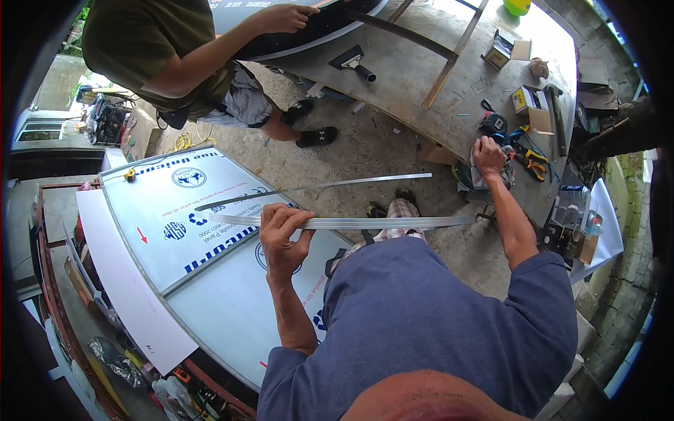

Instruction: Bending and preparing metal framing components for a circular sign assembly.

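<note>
My left hand (282,242) is closed on a long, flat silver metal strip (393,223), pinching it between thumb and fingers over the white panels. The strip runs level across the front of my body toward the right. Just beyond it, a thinner metal strip (365,180) lies at a slant, one end over the panel and the other over the floor. At the table's near corner, my right hand (489,158) is closed, its fingers curled down by a bunched cloth. What it grips is hidden. A tape measure (494,125) and yellow-black pliers (538,167) lie close by.
Film-covered panels (235,172) span the left side. The worktable (414,81) carries a squeegee (354,64), a metal frame (444,83) and small boxes (500,51). A co-worker (158,52) stands far left, one hand at a dark sign (298,36). Yellow cord (189,142) lies on the floor.
</note>
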The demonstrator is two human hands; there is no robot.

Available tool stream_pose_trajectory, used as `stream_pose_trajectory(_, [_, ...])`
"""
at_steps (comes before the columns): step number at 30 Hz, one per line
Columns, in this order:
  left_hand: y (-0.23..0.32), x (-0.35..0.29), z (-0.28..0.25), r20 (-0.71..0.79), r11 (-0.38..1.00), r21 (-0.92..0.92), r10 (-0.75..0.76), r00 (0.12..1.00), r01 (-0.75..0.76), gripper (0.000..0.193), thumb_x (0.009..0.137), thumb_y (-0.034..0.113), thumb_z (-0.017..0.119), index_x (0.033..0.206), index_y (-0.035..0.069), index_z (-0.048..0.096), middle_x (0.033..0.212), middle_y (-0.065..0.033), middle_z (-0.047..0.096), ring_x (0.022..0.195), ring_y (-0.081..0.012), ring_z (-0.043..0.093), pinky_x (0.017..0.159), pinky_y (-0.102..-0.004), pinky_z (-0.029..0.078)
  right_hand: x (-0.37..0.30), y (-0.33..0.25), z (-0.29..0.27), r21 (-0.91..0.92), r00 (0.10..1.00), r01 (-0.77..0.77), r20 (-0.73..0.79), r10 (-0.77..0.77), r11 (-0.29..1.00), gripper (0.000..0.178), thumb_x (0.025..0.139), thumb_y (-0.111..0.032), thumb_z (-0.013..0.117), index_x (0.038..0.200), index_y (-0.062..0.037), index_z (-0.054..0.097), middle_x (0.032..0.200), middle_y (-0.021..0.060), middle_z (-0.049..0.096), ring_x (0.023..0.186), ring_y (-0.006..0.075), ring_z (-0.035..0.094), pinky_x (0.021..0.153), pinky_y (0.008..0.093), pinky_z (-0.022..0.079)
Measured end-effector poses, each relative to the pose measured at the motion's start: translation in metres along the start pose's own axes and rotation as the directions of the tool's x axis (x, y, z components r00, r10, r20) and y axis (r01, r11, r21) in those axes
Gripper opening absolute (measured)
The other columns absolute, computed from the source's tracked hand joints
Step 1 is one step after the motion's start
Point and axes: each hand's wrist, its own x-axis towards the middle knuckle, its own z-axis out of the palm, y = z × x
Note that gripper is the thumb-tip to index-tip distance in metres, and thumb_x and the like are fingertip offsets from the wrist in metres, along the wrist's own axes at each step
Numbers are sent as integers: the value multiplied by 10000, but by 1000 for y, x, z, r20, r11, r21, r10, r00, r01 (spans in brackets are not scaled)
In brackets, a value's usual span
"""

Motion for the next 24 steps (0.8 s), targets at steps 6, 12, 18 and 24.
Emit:
stream_pose_trajectory(6, [4,-5,0,14,1000,6,-20,1000,20,325,613,-33,825,906,94,764,831,-14,677,918,-242,577,826,-371,473,-5,2,-1,20,1000,7,-15,-6,1000,209,922,-306,594,814,-127,576,794,79,636,740,326,680,624,489,533])
stream_pose_trajectory(12, [-9,2,3,17,995,48,84,996,-85,352,601,-61,777,919,82,734,843,-61,672,853,-278,614,819,-396,483,-4,10,16,-20,1000,1,-12,-1,1000,252,939,-343,575,824,-120,585,829,86,660,777,347,696,646,507,546])
stream_pose_trajectory(18, [-3,18,6,0,999,51,2,1000,-2,321,666,-23,830,958,97,768,882,-34,704,839,-214,627,759,-356,514,4,5,9,-12,998,-23,61,24,1000,258,944,-368,554,846,-137,609,849,86,684,810,357,703,680,518,555])
stream_pose_trajectory(24, [1,30,13,-2,998,53,43,999,-42,323,688,15,853,990,104,780,879,-24,708,831,-188,632,724,-331,528,-3,6,5,-13,996,-43,77,44,999,254,937,-368,559,850,-136,614,861,78,690,811,345,705,681,502,555])
